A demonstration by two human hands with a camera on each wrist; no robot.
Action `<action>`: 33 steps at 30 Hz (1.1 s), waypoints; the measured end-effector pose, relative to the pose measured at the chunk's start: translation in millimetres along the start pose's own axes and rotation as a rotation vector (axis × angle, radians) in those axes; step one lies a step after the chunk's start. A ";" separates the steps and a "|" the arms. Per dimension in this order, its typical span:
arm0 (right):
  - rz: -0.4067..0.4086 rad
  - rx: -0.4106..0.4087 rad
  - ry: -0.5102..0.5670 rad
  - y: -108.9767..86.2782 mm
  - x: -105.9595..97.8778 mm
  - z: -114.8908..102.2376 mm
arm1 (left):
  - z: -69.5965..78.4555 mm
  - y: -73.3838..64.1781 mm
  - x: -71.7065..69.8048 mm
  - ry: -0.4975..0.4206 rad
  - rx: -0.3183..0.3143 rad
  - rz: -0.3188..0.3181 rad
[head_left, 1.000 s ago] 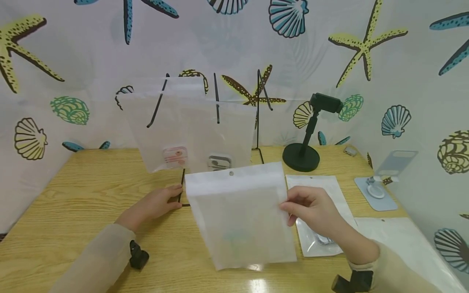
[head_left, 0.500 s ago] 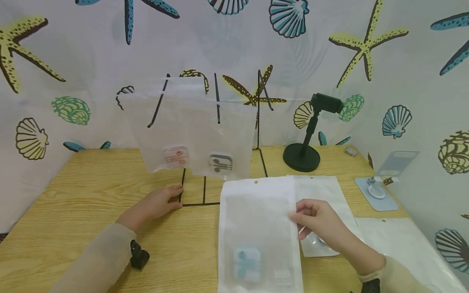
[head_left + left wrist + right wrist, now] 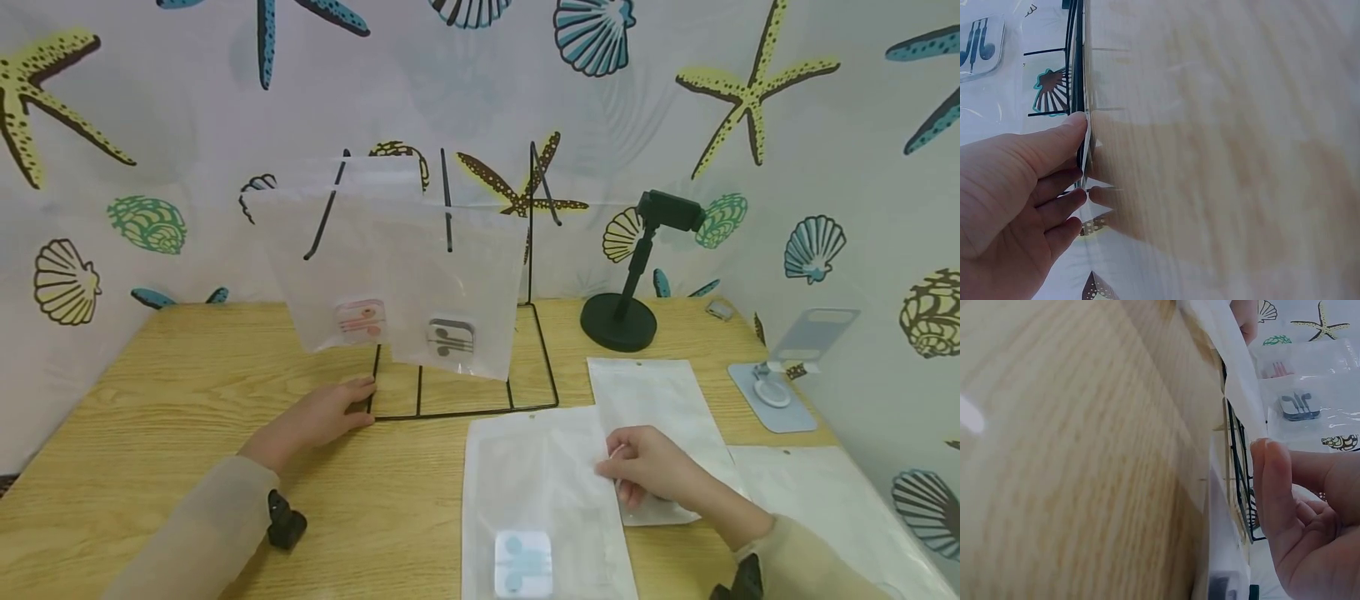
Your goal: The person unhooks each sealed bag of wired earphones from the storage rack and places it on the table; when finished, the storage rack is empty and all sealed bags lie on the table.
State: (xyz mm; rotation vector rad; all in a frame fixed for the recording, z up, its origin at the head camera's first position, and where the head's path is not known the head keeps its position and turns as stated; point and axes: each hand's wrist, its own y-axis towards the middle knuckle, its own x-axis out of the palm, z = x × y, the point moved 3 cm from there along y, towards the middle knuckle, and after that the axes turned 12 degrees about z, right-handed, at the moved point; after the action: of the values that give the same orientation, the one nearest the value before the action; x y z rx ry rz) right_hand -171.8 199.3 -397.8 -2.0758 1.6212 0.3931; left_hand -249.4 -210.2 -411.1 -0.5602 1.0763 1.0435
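At the front left corner of the wire rack point(image 3: 465, 413), we see the left hand point(image 3: 318, 421), thumb and fingers loosely curled about the base. On the rack's left hook point(image 3: 322, 223) hangs a bag with pink earphones point(image 3: 362, 322); on its middle hook point(image 3: 446, 179), one with dark earphones point(image 3: 451, 337). If the left hand let go, we judge a tug on a hook could tip or slide the light frame.

In front of the rack's right corner is the blue-earphone bag point(image 3: 540, 467), its lower end out of the head view. The right hand point(image 3: 652, 467) pinches its right edge between closed thumb and forefinger. With only one side held, we think the limp film may fold or swing, throwing the hang hole point(image 3: 532, 417) off line.

Right of the rack lies a flat bag point(image 3: 652, 392), partly under the right hand; overlapping so, it could be dragged along. Farther right of the rack lies another white bag point(image 3: 795, 483).
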 end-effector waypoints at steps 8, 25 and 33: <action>0.014 -0.031 -0.089 6.2 6.0 4.1 | -1.2 0.9 0.4 0.001 0.012 -0.005; 0.007 -0.073 -0.275 15.2 7.4 3.5 | -2.2 1.1 1.1 0.003 0.000 -0.007; -0.033 -0.115 -0.277 17.4 6.9 -1.9 | -2.5 1.5 1.3 0.012 0.011 -0.011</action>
State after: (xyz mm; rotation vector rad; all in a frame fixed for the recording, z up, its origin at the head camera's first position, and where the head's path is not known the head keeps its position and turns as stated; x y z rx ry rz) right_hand -186.8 189.3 -403.0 -2.0219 1.4283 0.7427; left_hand -251.7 -211.0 -413.2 -0.5632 1.0878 1.0255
